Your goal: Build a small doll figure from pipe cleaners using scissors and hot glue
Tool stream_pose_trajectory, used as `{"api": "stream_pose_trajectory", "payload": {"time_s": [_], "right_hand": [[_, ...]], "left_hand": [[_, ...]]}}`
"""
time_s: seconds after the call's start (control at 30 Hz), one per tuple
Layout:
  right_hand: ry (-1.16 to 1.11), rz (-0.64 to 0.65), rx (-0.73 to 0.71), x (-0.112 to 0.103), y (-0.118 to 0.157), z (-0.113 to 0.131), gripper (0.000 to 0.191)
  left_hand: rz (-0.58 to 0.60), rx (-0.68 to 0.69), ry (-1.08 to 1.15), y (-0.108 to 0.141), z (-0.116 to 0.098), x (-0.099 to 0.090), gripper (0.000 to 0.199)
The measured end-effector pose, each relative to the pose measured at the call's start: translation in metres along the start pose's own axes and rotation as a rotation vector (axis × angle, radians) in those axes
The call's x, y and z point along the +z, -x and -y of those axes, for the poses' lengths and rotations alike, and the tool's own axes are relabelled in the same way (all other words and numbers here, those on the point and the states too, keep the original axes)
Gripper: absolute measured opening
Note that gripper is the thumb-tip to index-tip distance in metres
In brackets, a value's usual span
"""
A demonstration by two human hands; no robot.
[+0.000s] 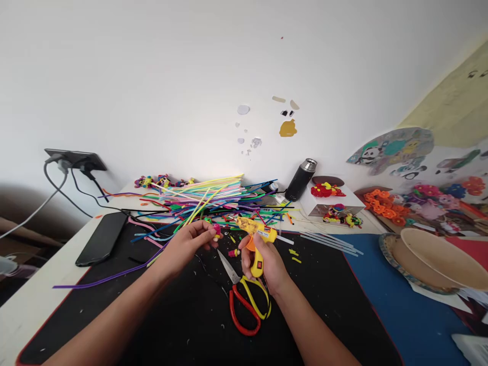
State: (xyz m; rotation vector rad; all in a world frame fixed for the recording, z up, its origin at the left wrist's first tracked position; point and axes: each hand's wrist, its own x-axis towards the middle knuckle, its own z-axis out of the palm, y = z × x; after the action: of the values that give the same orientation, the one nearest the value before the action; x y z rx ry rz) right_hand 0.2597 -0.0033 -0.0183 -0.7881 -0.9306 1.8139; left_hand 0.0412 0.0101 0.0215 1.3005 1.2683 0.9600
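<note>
Phone [102,240] (black, lying flat); silver-topped thermos [299,183].

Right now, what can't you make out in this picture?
All in the head view:
Small magenta fuzzy piece: partly hidden by the left hand.
Yellow plastic glue gun: grip partly covered by the right hand; print on its white label too small to read.
Pile of multicoloured fuzzy stems: upper ones hide those beneath.
White object, lower right: cut off by the right edge.

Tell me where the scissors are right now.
In the head view, the scissors lie on the black mat, low in the middle, between the forearms, just below the yellow glue gun.
</note>
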Motion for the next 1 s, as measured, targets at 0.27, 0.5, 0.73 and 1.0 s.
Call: {"api": "stream_pose_trajectory", "payload": {"time_s": [0.27,0.5,0.73,1.0], "right_hand": [[0.091,-0.117,-0.105,-0.017,0.008,-0.013,0.063],[0.223,-0.118,-0.087,-0.009,0.013,-0.021,0.066],[0.337,-0.154,-0.074,-0.010,0.017,-0.030,0.067],[0.411,-0.183,-0.057,-0.011,0.019,-0.028,0.068]], "left_hand": [[0.001,0.043,-0.126,-0.014,-0.002,0.005,0.045],[-0.022,0.055,-0.198,-0.017,0.008,0.007,0.045],[-0.001,0.088,-0.284,-0.018,0.011,0.013,0.044],[-0.006,0.104,-0.316,-0.015,0.009,0.016,0.042]]}}
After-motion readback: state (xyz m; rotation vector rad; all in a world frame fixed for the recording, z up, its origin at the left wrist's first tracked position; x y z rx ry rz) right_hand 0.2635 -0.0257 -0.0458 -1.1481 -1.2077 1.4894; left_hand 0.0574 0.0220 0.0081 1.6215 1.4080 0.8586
